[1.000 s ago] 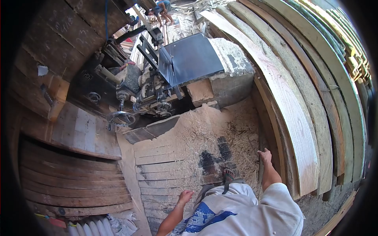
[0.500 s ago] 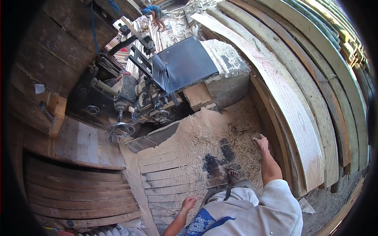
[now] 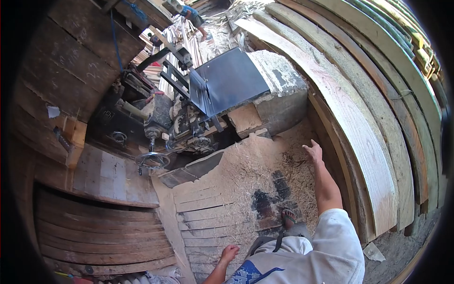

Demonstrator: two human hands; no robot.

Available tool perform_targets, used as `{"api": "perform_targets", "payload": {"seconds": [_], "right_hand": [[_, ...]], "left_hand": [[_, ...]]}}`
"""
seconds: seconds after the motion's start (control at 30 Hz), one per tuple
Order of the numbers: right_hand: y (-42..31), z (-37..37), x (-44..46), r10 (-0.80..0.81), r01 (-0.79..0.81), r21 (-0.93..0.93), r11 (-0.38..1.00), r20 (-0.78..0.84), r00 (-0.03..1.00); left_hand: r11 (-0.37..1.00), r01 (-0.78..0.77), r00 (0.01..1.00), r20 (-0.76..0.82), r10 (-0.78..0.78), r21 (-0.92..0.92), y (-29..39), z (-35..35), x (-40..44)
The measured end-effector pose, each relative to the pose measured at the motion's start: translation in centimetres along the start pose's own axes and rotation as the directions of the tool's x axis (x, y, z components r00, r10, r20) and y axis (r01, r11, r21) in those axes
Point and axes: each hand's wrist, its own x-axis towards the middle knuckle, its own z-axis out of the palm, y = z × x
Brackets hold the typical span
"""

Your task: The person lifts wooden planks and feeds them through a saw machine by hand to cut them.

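Above floor (image 3: 203,208): one left hand (image 3: 230,253), one right hand (image 3: 313,152) near one woodpile (image 3: 363,139)

The person's right hand (image 3: 313,151) is held out with the index finger extended, above sawdust (image 3: 250,161) and near a stack of long boards (image 3: 352,128), while the left hand (image 3: 230,253), fingers curled, hangs over the slatted floor (image 3: 203,215). Ahead stands a machine with a dark metal table (image 3: 234,78) and a handwheel (image 3: 152,160); beyond it, a co-worker in blue (image 3: 191,15) bends among scattered wood strips (image 3: 222,31).
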Motion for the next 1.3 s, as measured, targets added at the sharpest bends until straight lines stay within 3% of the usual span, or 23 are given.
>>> {"api": "perform_targets", "payload": {"seconds": [0.27, 0.43, 0.57, 0.8, 0.83, 0.97, 1.03, 1.07, 1.13, 1.2, 1.3], "right_hand": [[-8.5, 0.0, 5.8, -0.251, 0.250, -0.025, 0.968, -0.085, 0.964], [-13.3, 0.1, 7.1, -0.318, 0.310, -0.083, 0.947, -0.105, 0.942], [-16.9, 1.2, 7.2, -0.346, 0.337, -0.079, 0.938, -0.161, 0.924], [-23.7, 4.8, 5.2, -0.410, 0.448, 0.085, 0.890, -0.282, 0.867], [-24.6, 5.6, 4.6, -0.437, 0.482, 0.076, 0.873, -0.316, 0.842], [-27.0, 8.4, 1.5, -0.602, 0.574, -0.188, 0.797, -0.187, 0.776], [-27.1, 10.0, -0.9, -0.616, 0.550, -0.355, 0.755, -0.100, 0.781], [-27.0, 10.2, -2.4, -0.556, 0.514, -0.400, 0.759, 0.011, 0.831], [-24.9, 11.4, -5.9, -0.430, 0.395, -0.563, 0.726, 0.076, 0.900], [-20.5, 12.3, -10.1, -0.285, 0.304, -0.604, 0.737, 0.130, 0.950], [-9.1, 12.6, -17.9, -0.291, 0.261, -0.664, 0.701, 0.067, 0.954]], "left_hand": [[0.986, 0.069, 0.997, 0.039, -0.064, -0.155, -4.4, 3.2, -1.5], [0.963, 0.185, 0.980, 0.105, -0.167, -0.198, -8.2, 4.8, -3.8], [0.931, 0.223, 0.975, 0.063, -0.214, -0.290, -11.2, 6.1, -5.9], [0.875, 0.254, 0.963, 0.025, -0.267, -0.412, -12.6, 7.3, -9.0], [0.868, 0.248, 0.963, 0.014, -0.268, -0.430, -12.7, 7.5, -9.3], [0.869, 0.252, 0.965, 0.050, -0.256, -0.427, -13.6, 7.6, -10.2], [0.861, 0.248, 0.966, 0.043, -0.256, -0.444, -14.8, 7.6, -10.3], [0.868, 0.231, 0.971, 0.045, -0.236, -0.440, -15.8, 7.5, -10.0], [0.878, 0.201, 0.979, 0.056, -0.197, -0.435, -19.5, 7.9, -8.9], [0.867, 0.187, 0.977, -0.007, -0.215, -0.463, -20.2, 7.6, -10.3], [0.863, 0.164, 0.978, -0.034, -0.205, -0.479, -21.6, 7.1, -11.5]]}}
